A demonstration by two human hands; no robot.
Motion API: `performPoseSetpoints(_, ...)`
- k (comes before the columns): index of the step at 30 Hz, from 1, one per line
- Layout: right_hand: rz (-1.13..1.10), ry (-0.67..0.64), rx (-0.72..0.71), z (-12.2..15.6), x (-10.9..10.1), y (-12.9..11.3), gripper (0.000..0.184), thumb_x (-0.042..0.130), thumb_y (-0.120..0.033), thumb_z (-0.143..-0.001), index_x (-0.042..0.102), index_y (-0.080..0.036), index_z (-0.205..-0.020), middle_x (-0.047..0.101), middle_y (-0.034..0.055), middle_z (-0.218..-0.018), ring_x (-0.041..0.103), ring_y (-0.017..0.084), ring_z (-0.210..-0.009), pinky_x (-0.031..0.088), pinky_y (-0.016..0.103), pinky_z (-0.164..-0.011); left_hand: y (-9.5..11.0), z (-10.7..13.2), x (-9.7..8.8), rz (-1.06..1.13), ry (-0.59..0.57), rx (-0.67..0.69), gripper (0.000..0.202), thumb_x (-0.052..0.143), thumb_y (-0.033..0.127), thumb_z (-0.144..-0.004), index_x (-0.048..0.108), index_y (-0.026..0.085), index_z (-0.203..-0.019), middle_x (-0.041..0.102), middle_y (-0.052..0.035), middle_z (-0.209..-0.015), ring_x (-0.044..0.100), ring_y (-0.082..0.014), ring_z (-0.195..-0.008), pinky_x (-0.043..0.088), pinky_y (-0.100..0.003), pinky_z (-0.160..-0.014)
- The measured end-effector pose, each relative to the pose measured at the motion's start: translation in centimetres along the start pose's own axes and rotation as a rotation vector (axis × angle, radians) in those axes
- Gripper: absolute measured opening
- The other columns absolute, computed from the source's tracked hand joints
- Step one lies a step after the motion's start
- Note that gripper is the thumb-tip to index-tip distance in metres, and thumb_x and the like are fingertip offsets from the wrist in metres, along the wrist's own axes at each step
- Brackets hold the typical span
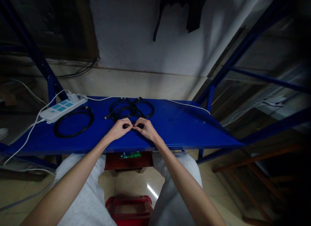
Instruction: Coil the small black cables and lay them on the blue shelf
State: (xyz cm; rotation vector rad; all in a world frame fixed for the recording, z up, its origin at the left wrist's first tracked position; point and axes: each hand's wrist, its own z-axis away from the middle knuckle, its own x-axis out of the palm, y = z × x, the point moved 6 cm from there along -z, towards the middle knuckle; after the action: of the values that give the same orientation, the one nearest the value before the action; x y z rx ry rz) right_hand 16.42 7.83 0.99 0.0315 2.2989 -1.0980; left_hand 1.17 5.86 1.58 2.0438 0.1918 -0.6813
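My left hand [120, 128] and my right hand [145, 128] meet over the middle of the blue table, near its front edge. Thumb and fingers of each are pinched together, the fingertips almost touching. Between them is something small and dark, too hidden to name. Just beyond my hands lie several overlapping coils of black cable [153, 110], partly covered by my fingers. One plug end [107, 117] sticks out to the left of these coils. Farther left, a separate coiled black cable [91, 120] rests on the table beside the power strip.
A white power strip [62, 110] with a plug in it sits at the table's left end. A white cord [187, 104] runs along the back of the blue table [194, 128]. Blue frame bars [220, 72] rise at both sides. Below are a lit screen [130, 154] and a red basket [128, 216].
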Motion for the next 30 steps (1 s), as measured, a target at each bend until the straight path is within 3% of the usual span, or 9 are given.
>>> performPoseSetpoints(4, -0.050, -0.034, 0.047, -0.3, 0.0, 0.5, 0.025, 0.072, -0.042, -0.087, 0.071, -0.018, -0.080, 0.069, 0.0057, -0.086, 0.063, 0.019, -0.084, 0.048, 0.033, -0.081, -0.2, 0.1, 0.4, -0.021, -0.036, -0.048, 0.010, 0.064, 0.027, -0.084, 0.065, 0.018, -0.085, 0.064, -0.0015, -0.080, 0.060, -0.0148, -0.077, 0.047, -0.028, -0.073)
performPoseSetpoints(8, -0.103, -0.055, 0.077, -0.5, 0.0, 1.0, 0.026, 0.071, -0.043, -0.087, 0.073, -0.018, -0.082, 0.070, 0.0056, -0.087, 0.063, 0.020, -0.083, 0.049, 0.034, -0.080, -0.8, -0.1, 0.8, -0.160, -0.064, -0.086, 0.021, 0.072, 0.035, -0.078, 0.063, 0.020, -0.090, 0.061, 0.0009, -0.080, 0.057, -0.0145, -0.074, 0.043, -0.028, -0.070)
performPoseSetpoints(15, -0.021, -0.064, -0.037, -0.3, 0.2, -0.2, 0.019, 0.062, -0.032, -0.095, 0.072, -0.019, -0.086, 0.068, 0.0061, -0.089, 0.060, 0.021, -0.091, 0.046, 0.036, -0.088, -0.4, -0.7, 1.5, -0.392, -0.022, -0.158, 0.015, 0.065, 0.035, -0.084, 0.061, 0.021, -0.084, 0.059, 0.0005, -0.078, 0.054, -0.0163, -0.072, 0.037, -0.028, -0.066)
performPoseSetpoints(21, 0.191, -0.067, -0.081, 0.1, 0.4, -1.2, 0.018, 0.052, -0.026, -0.101, 0.069, -0.021, -0.095, 0.066, 0.0065, -0.095, 0.058, 0.020, -0.093, 0.043, 0.033, -0.085, -0.8, -0.5, 1.6, -0.246, 0.017, -0.134, 0.009, 0.059, 0.026, -0.085, 0.063, 0.019, -0.081, 0.060, 0.0004, -0.077, 0.053, -0.0150, -0.072, 0.038, -0.028, -0.067)
performPoseSetpoints(24, 0.146, -0.043, -0.055, 0.2, 0.1, -1.7, 0.011, 0.060, -0.030, -0.098, 0.065, -0.021, -0.101, 0.066, 0.0050, -0.093, 0.059, 0.019, -0.089, 0.044, 0.031, -0.082, -0.8, -0.4, 1.1, -0.134, 0.069, -0.125, 0.013, 0.062, 0.028, -0.085, 0.066, 0.017, -0.079, 0.064, -0.0011, -0.077, 0.055, -0.0150, -0.072, 0.039, -0.028, -0.068)
performPoseSetpoints(30, 0.069, -0.044, 0.021, -0.2, 0.1, -0.6, 0.027, 0.073, -0.045, -0.088, 0.063, -0.019, -0.089, 0.066, 0.0035, -0.085, 0.059, 0.018, -0.082, 0.043, 0.029, -0.076, -0.8, -0.3, 0.7, -0.077, 0.105, -0.162, 0.017, 0.066, 0.031, -0.086, 0.071, 0.016, -0.080, 0.070, -0.0029, -0.077, 0.057, -0.0153, -0.072, 0.040, -0.028, -0.067)
